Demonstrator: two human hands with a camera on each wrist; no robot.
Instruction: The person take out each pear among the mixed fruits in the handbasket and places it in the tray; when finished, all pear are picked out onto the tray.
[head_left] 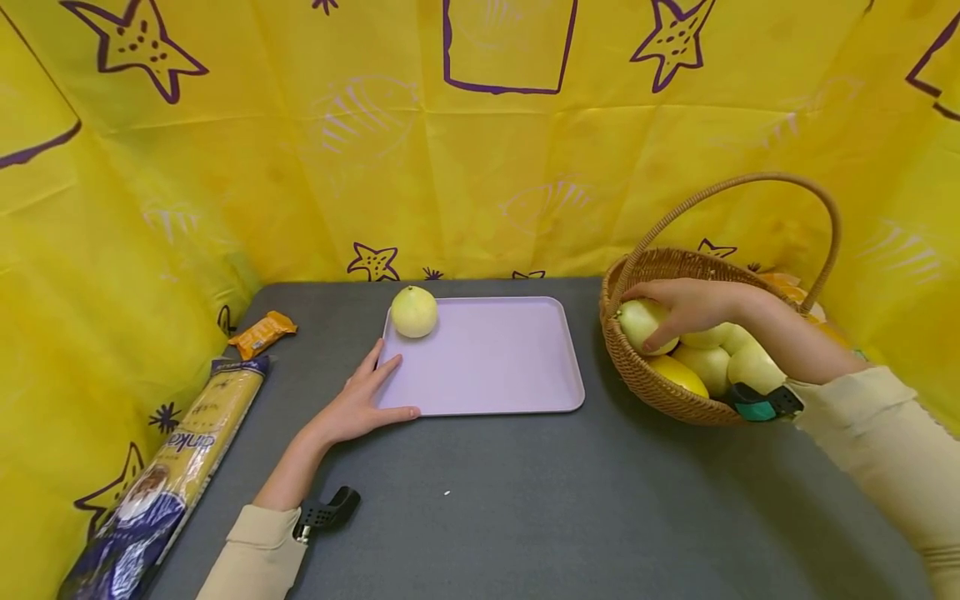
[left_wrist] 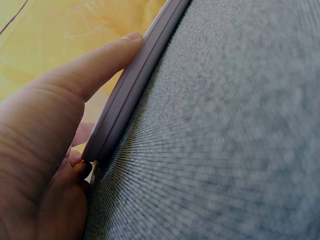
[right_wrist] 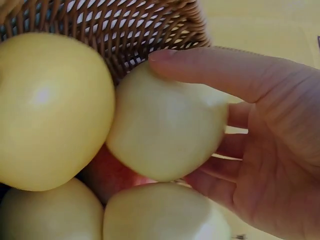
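In the head view my right hand (head_left: 690, 308) reaches into a wicker basket (head_left: 637, 375) and grips a pale green pear (head_left: 641, 323) near the basket's left rim. The right wrist view shows my thumb over this pear (right_wrist: 167, 125) and the fingers behind it. My left hand (head_left: 363, 400) spreads over the front left corner of a lilac tray (head_left: 487, 358), fingers extended. Its thumb rests against the tray's edge (left_wrist: 135, 85) in the left wrist view. A round pale yellow fruit (head_left: 414, 312) with a short stem sits at the tray's back left corner.
More pale fruits (head_left: 703, 367) and a yellow one (head_left: 678, 377) fill the basket, under its tall arched handle (head_left: 780, 177). At the left lie an orange wrapped snack (head_left: 262, 333) and a long yellow-and-blue packet (head_left: 180, 467). Yellow patterned cloth (head_left: 487, 192) surrounds the grey table (head_left: 525, 500).
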